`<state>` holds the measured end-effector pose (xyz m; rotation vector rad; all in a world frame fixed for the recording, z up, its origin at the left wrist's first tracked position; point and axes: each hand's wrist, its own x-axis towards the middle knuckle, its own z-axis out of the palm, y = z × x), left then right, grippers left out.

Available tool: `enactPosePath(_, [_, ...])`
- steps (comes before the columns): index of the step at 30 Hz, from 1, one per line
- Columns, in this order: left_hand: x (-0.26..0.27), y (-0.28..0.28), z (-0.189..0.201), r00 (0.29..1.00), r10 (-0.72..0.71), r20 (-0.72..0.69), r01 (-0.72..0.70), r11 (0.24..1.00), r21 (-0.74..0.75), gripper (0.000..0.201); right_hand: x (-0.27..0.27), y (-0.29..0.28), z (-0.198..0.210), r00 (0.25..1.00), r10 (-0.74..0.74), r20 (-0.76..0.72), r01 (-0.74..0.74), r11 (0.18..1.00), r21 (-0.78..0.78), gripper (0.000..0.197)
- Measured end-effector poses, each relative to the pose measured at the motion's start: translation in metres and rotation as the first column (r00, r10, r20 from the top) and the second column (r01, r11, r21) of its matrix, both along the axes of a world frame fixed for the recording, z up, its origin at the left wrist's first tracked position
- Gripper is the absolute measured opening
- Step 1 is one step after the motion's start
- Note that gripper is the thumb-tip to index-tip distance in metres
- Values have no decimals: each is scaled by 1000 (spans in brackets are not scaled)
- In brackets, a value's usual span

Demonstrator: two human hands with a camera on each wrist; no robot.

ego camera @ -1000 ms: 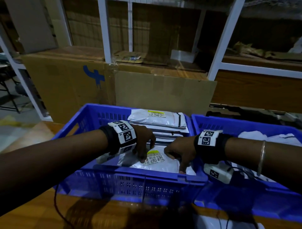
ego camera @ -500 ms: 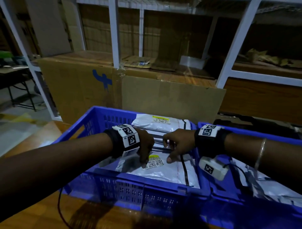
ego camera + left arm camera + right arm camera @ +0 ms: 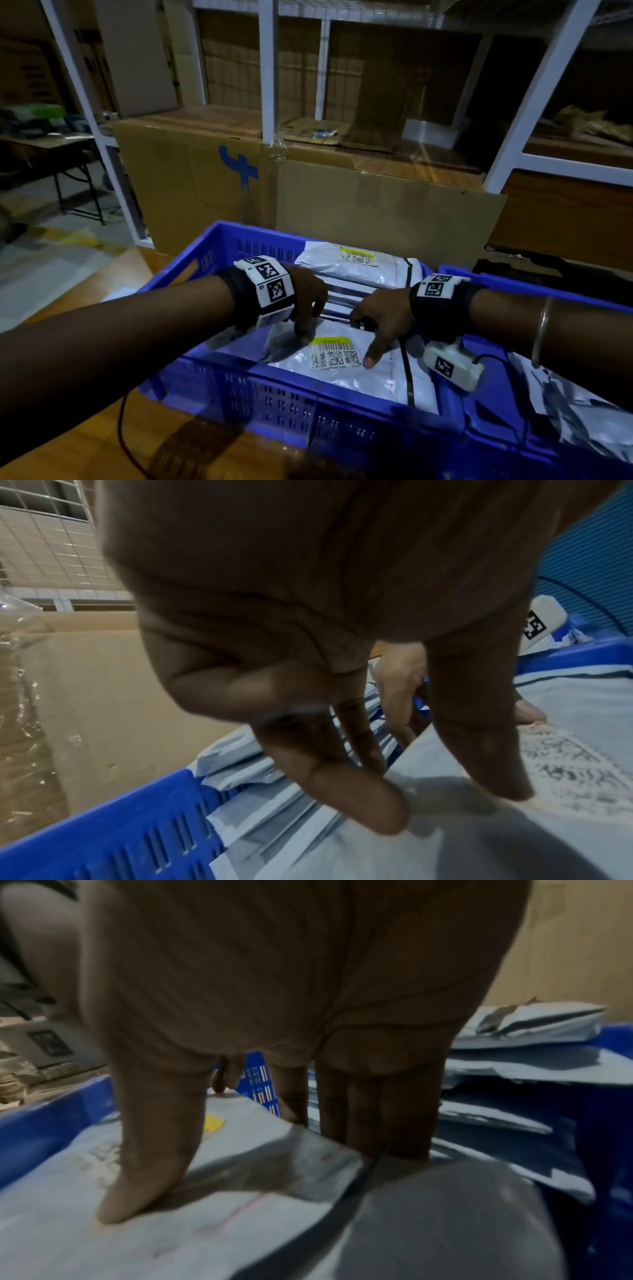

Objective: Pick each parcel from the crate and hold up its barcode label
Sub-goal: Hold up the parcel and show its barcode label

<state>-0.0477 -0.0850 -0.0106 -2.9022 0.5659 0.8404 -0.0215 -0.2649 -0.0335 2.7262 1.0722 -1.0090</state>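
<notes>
Now both hands point(image 3: 310, 301) point(image 3: 382, 317) gripping the front parcel's point(image 3: 346, 371) far edge, thumbs newly on top

The front parcel point(image 3: 346, 370) in the blue crate point(image 3: 294, 407) now tips up toward the camera, its far edge lifted off the stack behind it, where a second ago it lay lower among the others. The right hand point(image 3: 383, 318) has moved from the parcel's near right corner to its far edge, thumb pressed beside the barcode label point(image 3: 335, 354). The left hand point(image 3: 306, 301) has shifted slightly, its thumb now at the label's yellow strip.
</notes>
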Motion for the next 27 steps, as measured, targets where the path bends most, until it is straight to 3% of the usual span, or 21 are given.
enactPosePath(4, [-4, -3, -4, 996, 70, -56, -75, 994, -83, 55, -8, -4, 1, 1000, 5, 27, -5, 1000, -11, 37])
enactPosePath(7, [-8, -4, -4, 994, 91, -63, -97, 991, -95, 50, -9, -7, 4, 999, -33, 41, 34, 999, -6, 66])
enactPosePath(9, [-12, -1, -1, 995, 96, -28, -98, 989, -114, 38, -11, -6, 10, 996, -57, 73, 56, 998, 15, 71])
enactPosePath(11, [-14, 5, 5, 992, 123, 10, -120, 981, -151, 28, -13, -5, 19, 990, -66, 122, 62, 998, 34, 65])
enactPosePath(15, [-15, 25, 19, 975, 220, -16, -215, 929, -301, 34, -16, -1, 36, 975, -118, 189, 92, 985, 144, 53])
enactPosePath(19, [-17, 49, 34, 957, 272, 100, -213, 895, -393, 29, -18, 8, 51, 962, -228, 153, 180, 944, 277, 45])
enactPosePath(27, [-23, 123, 56, 923, 368, 116, -240, 783, -573, 28, -34, 65, 74, 935, -344, 89, 278, 863, 422, 24])
